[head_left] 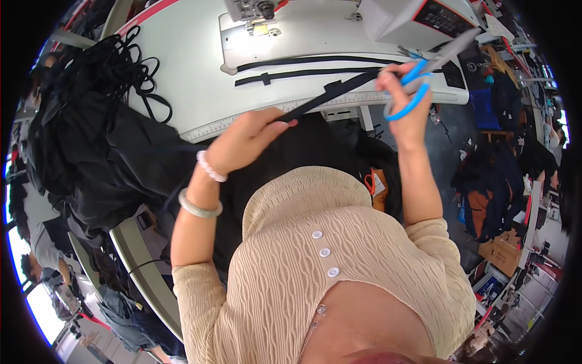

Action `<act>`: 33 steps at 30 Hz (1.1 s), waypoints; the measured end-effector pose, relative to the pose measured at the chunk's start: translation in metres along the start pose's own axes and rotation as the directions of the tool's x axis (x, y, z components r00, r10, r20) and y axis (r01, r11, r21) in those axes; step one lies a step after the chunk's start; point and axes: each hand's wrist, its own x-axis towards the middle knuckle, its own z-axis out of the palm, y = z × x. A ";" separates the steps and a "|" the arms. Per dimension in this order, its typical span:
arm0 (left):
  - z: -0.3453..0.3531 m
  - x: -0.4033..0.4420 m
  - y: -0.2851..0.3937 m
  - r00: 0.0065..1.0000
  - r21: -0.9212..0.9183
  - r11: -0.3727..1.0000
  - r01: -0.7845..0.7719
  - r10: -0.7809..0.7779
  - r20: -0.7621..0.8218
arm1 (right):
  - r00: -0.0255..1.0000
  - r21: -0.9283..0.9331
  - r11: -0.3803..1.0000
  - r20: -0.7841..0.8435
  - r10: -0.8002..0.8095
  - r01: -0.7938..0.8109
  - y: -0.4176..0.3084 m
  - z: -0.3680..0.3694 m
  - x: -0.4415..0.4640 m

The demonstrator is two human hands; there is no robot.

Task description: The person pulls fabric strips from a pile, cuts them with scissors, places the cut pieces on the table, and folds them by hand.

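A black strap (330,95) runs between my two hands above the front edge of the white sewing table (188,36). My left hand (251,134) is closed on the strap's lower left part. My right hand (407,103) has blue-handled scissors (418,82) hooked on its fingers, blades pointing up and right, and its thumb and finger pinch the strap's other end. Two more black straps (321,60) lie on the table behind, roughly side by side; the nearer one has a small crosswise piece on it.
A sewing machine (260,12) stands at the back, with a control box (418,21) to its right. Black fabric (91,151) and tangled cords (115,67) are heaped at the left. A ruler strip (212,127) follows the table's front edge. Another person (48,249) appears at far left.
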 end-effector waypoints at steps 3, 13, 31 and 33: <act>-0.031 -0.006 0.003 0.991 -0.050 0.992 0.117 -0.114 0.068 | 0.987 -0.001 0.997 -0.136 -0.081 0.081 -0.003 -0.050 0.031; -0.110 -0.030 -0.012 0.961 0.142 0.953 0.266 -0.275 0.040 | 0.860 -0.082 0.987 -0.484 -0.162 0.139 0.019 -0.224 0.104; -0.226 -0.141 0.074 0.913 0.062 0.967 0.246 -0.210 -0.349 | 0.828 -0.189 0.965 -0.500 -0.254 0.182 0.010 -0.273 0.171; -0.204 -0.126 0.059 0.827 0.030 0.948 0.317 -0.261 -0.499 | 0.847 -0.195 0.967 -0.475 -0.237 0.161 0.027 -0.273 0.175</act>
